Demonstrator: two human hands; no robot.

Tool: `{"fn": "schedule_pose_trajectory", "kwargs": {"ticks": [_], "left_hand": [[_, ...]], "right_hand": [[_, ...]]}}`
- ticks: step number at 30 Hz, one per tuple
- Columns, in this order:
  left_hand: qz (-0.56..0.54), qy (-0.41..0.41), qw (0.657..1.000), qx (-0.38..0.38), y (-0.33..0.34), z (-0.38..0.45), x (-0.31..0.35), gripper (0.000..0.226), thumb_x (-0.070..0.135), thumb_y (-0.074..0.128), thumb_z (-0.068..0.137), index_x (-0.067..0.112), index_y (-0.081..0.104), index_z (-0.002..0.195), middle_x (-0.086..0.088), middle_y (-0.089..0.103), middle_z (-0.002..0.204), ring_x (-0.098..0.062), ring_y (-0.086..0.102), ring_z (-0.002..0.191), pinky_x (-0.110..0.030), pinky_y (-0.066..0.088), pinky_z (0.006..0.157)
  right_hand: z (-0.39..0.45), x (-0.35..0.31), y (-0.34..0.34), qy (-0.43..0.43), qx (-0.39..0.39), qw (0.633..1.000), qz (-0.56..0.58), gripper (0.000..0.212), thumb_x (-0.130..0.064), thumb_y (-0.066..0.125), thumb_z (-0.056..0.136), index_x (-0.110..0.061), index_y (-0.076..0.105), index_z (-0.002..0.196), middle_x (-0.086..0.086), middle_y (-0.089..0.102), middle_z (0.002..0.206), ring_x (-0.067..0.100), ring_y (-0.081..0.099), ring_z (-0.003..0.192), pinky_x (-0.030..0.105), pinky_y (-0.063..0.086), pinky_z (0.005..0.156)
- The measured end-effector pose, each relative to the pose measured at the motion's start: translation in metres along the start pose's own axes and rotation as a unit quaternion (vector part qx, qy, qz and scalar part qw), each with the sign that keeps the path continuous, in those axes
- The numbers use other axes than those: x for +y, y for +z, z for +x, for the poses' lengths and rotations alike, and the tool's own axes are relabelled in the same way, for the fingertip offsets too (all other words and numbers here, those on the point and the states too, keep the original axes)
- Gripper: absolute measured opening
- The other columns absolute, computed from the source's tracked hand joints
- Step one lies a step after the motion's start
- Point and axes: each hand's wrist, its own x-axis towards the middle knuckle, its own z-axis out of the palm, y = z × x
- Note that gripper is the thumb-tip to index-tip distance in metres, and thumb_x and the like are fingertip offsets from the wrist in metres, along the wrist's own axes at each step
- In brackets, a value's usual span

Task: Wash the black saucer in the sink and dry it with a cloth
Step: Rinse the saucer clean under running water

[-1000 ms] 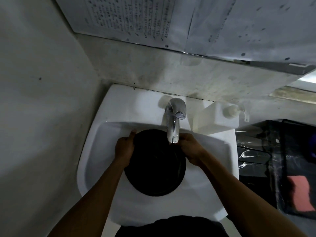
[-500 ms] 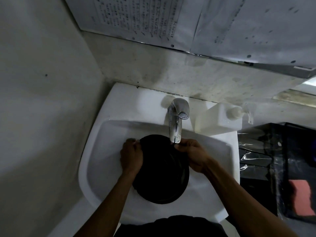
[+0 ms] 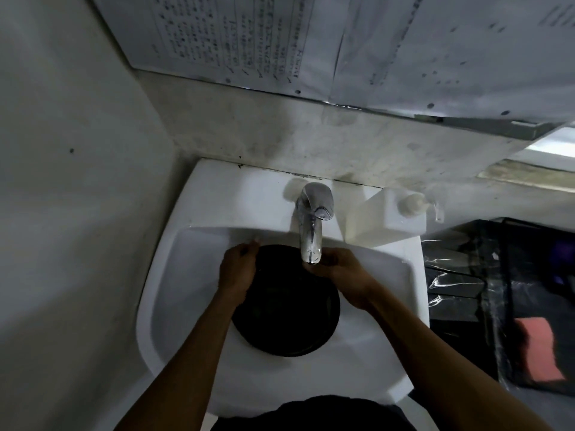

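- Black saucer [image 3: 284,315]: we see it held inside the white sink [image 3: 174,293], below the spout of the chrome tap [image 3: 311,227], its face turned up toward the camera; its far rim lies under the spout's tip.
- Left hand [image 3: 238,270]: we see its fingers curled round the saucer's left rim, near the far edge.
- Right hand [image 3: 342,273]: it grips the saucer's right far rim, just under and beside the spout's tip. We cannot tell whether water is running.
- Both forearms reach in from the lower edge of the view, one on each side of the saucer.
- White soap bottle [image 3: 389,217]: it stands on the sink's ledge, just right of the tap.
- Printed paper sheets [image 3: 249,42]: they hang on the wall above the sink.
- To the right of the sink we see dark items with shiny plastic [image 3: 454,284] and a pink-red patch [image 3: 538,349]; what these are we cannot tell.
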Motion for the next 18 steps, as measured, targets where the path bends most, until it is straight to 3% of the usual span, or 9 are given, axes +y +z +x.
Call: {"fn": "schedule_pose_trajectory", "kwargs": {"ticks": [4, 7, 9, 11, 14, 16, 18], "left_hand": [[-0.178, -0.202, 0.963, 0.011, -0.005, 0.012, -0.037, 0.053, 0.053, 0.056, 0.091, 0.001, 0.069, 0.095, -0.016, 0.071, 0.089, -0.030, 0.067, 0.081, -0.041, 0.055, 0.079], [-0.266, -0.305, 0.914, -0.020, -0.008, 0.019, -0.073, 0.060, 0.056, 0.060, 0.085, 0.004, 0.066, 0.116, -0.018, 0.072, 0.107, -0.036, 0.070, 0.096, -0.052, 0.054, 0.090], [-0.273, -0.343, 0.898, -0.034, -0.006, 0.021, -0.090, 0.059, 0.056, 0.055, 0.087, 0.008, 0.065, 0.120, -0.018, 0.070, 0.112, -0.037, 0.068, 0.100, -0.054, 0.052, 0.091], [-0.277, -0.328, 0.903, -0.019, -0.001, 0.019, -0.094, 0.049, 0.048, 0.053, 0.093, 0.007, 0.065, 0.117, -0.018, 0.069, 0.113, -0.036, 0.067, 0.102, -0.051, 0.052, 0.092], [-0.158, -0.213, 0.964, 0.029, 0.007, 0.009, -0.079, 0.052, 0.048, 0.047, 0.093, 0.003, 0.065, 0.111, -0.022, 0.067, 0.114, -0.035, 0.065, 0.100, -0.050, 0.052, 0.094], [-0.005, -0.122, 0.991, 0.062, 0.013, -0.005, -0.057, 0.059, 0.054, 0.044, 0.092, 0.007, 0.057, 0.126, -0.020, 0.060, 0.125, -0.035, 0.059, 0.111, -0.047, 0.047, 0.100], [0.117, -0.031, 0.991, 0.048, 0.020, -0.019, -0.036, 0.058, 0.051, 0.043, 0.096, 0.016, 0.043, 0.143, -0.017, 0.045, 0.142, -0.034, 0.041, 0.131, -0.045, 0.034, 0.111]], "right_hand": [[-0.009, 0.017, -0.014, 0.011, -0.001, 0.999, 0.050, 0.032, -0.001, 0.066, 0.088, -0.009, 0.066, 0.119, 0.016, 0.072, 0.111, 0.027, 0.069, 0.101, 0.034, 0.056, 0.090], [-0.015, 0.023, -0.019, 0.018, -0.008, 0.992, 0.128, 0.037, 0.000, 0.059, 0.091, -0.006, 0.061, 0.127, 0.018, 0.068, 0.118, 0.032, 0.066, 0.109, 0.036, 0.055, 0.092], [-0.016, 0.021, -0.021, 0.019, -0.009, 0.987, 0.159, 0.038, 0.000, 0.058, 0.089, -0.002, 0.061, 0.127, 0.022, 0.066, 0.121, 0.034, 0.064, 0.110, 0.035, 0.055, 0.092], [-0.015, 0.015, -0.019, 0.023, -0.004, 0.988, 0.155, 0.037, -0.002, 0.058, 0.089, 0.001, 0.061, 0.125, 0.025, 0.065, 0.120, 0.036, 0.063, 0.108, 0.036, 0.055, 0.092], [-0.010, 0.002, -0.007, 0.036, 0.028, 0.989, 0.139, 0.030, 0.005, 0.056, 0.090, 0.006, 0.064, 0.119, 0.025, 0.068, 0.111, 0.033, 0.067, 0.098, 0.034, 0.057, 0.086], [-0.006, -0.005, 0.004, 0.045, 0.044, 0.991, 0.118, 0.024, 0.009, 0.055, 0.088, 0.007, 0.068, 0.107, 0.023, 0.072, 0.098, 0.029, 0.072, 0.084, 0.033, 0.060, 0.079], [-0.003, -0.011, 0.017, 0.063, 0.059, 0.991, 0.105, 0.020, 0.013, 0.055, 0.086, 0.003, 0.071, 0.091, 0.018, 0.074, 0.082, 0.024, 0.073, 0.069, 0.031, 0.061, 0.069]]}}
